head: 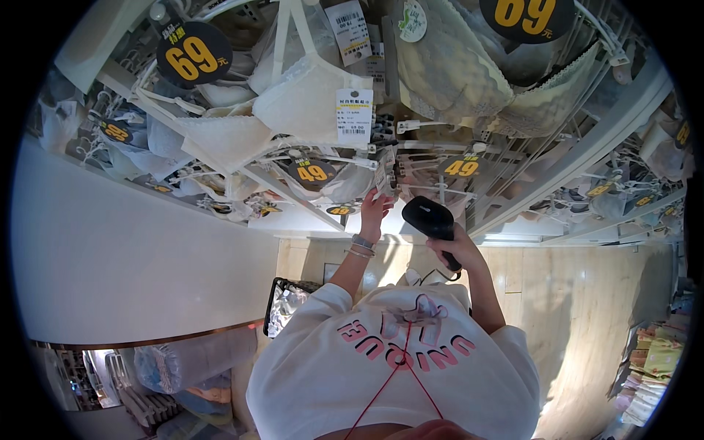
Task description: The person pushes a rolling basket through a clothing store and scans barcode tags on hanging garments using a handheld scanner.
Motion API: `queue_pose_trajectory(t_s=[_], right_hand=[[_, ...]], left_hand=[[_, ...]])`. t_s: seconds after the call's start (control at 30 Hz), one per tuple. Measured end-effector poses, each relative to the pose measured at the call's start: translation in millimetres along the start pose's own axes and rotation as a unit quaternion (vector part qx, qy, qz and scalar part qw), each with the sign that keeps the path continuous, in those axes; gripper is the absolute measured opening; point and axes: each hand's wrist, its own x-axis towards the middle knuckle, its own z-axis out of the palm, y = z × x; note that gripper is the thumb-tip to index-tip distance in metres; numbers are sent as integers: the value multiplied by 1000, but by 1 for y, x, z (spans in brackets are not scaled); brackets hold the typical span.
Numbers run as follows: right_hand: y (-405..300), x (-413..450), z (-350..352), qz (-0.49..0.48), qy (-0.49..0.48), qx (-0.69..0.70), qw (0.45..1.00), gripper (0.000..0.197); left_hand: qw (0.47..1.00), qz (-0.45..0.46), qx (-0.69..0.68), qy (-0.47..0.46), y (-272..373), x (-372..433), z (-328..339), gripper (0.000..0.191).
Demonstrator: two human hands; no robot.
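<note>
My right hand (459, 250) grips the handle of a black handheld barcode scanner (428, 215), its head angled up towards the rack. A cable runs from the base of the handle. My left hand (374, 212), with a watch and bracelets at the wrist, is raised to the lower row of hanging bras. Its fingertips pinch the lower end of a white hang tag (384, 171). Just left of that tag hangs a pale bra (341, 184) on a hanger. Above it, a white lace bra (308, 104) carries another printed tag (354, 115).
Round black price signs (194, 53) with yellow numerals are fixed along the racks. A cream and grey lace bra (456, 71) hangs at the upper right. At left stands a white panel (137, 242), with a dark-rimmed bin or basket (286, 302) beside me. Folded clothes (660, 357) lie at far right.
</note>
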Motion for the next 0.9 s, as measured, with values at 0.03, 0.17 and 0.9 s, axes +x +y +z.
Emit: queue_pose_trajectory(t_s=[0.03, 0.17, 0.9], right_hand=[[0, 1, -1, 0, 0, 0, 1000, 20], [4, 9, -2, 1, -4, -6, 1000, 19], [64, 88, 114, 93, -378, -243, 889, 22]], left_hand=[[1000, 0, 0, 0, -1, 0, 0, 37], [1000, -11, 3, 6, 1, -5, 2, 37], [605, -294, 539, 507, -95, -322, -320, 51]])
